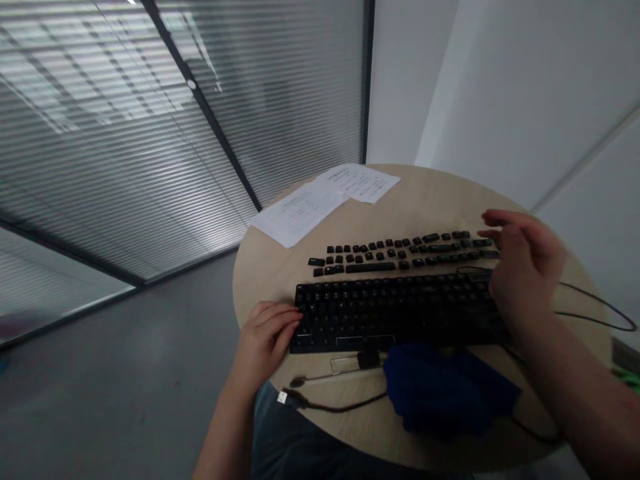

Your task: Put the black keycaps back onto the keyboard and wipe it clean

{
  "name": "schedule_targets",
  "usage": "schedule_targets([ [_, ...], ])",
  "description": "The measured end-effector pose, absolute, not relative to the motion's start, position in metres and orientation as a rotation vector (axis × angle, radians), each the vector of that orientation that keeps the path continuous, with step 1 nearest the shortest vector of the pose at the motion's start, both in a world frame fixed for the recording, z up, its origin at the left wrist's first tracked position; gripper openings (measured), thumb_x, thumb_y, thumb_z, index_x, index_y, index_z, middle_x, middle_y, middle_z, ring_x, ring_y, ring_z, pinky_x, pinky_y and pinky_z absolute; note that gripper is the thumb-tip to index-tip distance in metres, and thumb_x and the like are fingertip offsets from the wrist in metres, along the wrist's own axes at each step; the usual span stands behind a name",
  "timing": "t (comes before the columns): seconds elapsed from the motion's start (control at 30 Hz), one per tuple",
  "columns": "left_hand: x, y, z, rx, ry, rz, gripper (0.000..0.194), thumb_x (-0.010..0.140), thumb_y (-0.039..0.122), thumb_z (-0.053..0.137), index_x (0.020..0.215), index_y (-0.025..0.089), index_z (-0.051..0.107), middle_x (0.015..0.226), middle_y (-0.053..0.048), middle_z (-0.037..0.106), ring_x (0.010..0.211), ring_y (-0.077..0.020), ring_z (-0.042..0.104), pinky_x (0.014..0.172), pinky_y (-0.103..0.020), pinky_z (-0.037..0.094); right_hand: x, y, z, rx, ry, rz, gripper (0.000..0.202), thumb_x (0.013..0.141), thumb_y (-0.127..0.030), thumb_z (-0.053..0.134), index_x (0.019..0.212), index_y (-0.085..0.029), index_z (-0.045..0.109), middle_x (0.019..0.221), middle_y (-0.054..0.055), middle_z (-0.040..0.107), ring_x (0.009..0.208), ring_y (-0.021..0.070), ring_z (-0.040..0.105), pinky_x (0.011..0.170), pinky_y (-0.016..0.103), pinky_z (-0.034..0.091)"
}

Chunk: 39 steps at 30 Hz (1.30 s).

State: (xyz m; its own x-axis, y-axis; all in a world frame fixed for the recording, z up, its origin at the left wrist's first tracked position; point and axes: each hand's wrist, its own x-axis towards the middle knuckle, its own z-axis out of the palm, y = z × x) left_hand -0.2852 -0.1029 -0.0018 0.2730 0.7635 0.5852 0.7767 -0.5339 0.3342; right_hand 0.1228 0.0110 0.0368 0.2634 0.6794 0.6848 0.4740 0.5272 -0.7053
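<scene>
A black keyboard [370,313] lies on the round wooden table, with key caps in place on much of it. My left hand [267,333] holds its left edge, fingertips and thumb against the frame. My right hand [530,263] is raised over the right end of the keyboard, fingers stretched toward the far side and slightly apart. It is a little blurred, and I see nothing in it. Beyond the keyboard lie loose black key caps [380,256] in several rows, among them a long space bar [371,267]; my right hand hides some at the right end.
In front of the keyboard lie a crumpled blue cloth [440,390], a wire key puller [345,364], a thin tool [299,382] and a USB plug [293,398] on its cable. Printed papers [303,210] lie at the back left. A black cable [595,300] loops at the right.
</scene>
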Motion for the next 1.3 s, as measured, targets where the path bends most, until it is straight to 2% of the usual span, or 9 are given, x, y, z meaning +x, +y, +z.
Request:
schedule_targets([
  [0.17,-0.284,-0.104,-0.001,-2.492,-1.481,-1.137,0.012,0.093,0.018,0.067,0.101,0.023,0.073,0.099,-0.005,0.077,0.092,-0.0199,0.068,0.084,-0.038,0.056,0.114,0.011,0.034,-1.109,-1.369,0.188,0.028,0.101,-0.04,0.051,0.108,-0.026,0.075,0.111,0.005,0.073,0.088,0.0218,0.069,0.086,0.044,0.056],
  [0.47,-0.284,-0.104,-0.004,-2.477,-1.487,-1.106,0.018,0.094,0.016,0.064,0.109,0.023,0.071,0.102,-0.006,0.075,0.092,-0.02,0.067,0.081,-0.037,0.057,0.115,0.024,0.023,-1.117,-1.849,0.23,0.026,0.098,-0.036,0.054,0.108,-0.025,0.075,0.106,0.007,0.076,0.098,0.0262,0.071,0.091,0.046,0.056],
  [0.8,-0.283,-0.106,-0.003,-2.484,-1.483,-1.095,0.018,0.095,0.018,0.064,0.11,0.023,0.071,0.102,-0.006,0.074,0.094,-0.0211,0.066,0.082,-0.04,0.057,0.095,0.021,0.007,-1.033,-2.261,0.208,0.026,0.097,-0.029,0.054,0.112,-0.024,0.075,0.116,0.01,0.075,0.112,0.0278,0.068,0.103,0.049,0.054],
  [1.3,-0.286,-0.108,-0.006,-2.52,-1.456,-1.171,0.02,0.092,0.018,0.065,0.108,0.025,0.075,0.107,-0.006,0.074,0.098,-0.0217,0.065,0.086,-0.041,0.055,0.091,0.025,-0.005,-1.031,-2.35,0.271,0.027,0.096,-0.028,0.053,0.109,-0.023,0.077,0.114,0.01,0.076,0.11,0.0284,0.07,0.1,0.05,0.057],
])
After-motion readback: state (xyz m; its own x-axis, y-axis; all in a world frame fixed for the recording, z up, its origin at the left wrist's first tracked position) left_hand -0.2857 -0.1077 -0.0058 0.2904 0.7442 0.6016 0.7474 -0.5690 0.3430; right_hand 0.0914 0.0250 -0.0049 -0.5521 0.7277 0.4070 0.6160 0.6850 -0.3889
